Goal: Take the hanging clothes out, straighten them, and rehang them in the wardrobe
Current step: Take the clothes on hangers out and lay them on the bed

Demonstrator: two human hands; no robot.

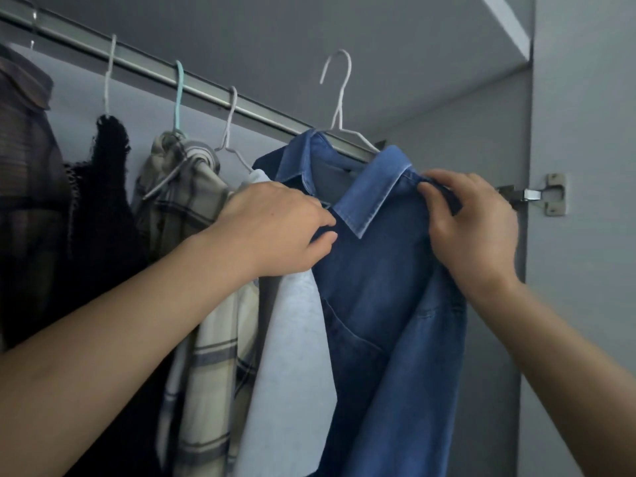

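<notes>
Both hands pinch the denim shirt [389, 304], left hand [275, 228] at placket, right hand [475, 222] at shoulder; its white hanger [339, 98] hook sits off the rail [206, 89], so a tug likely slides shirt off.

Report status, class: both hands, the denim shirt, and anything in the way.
Left hand and right hand both grip denim shirt near collar. White hanger hook off the rail. Pale shirt crowds left side.
</notes>
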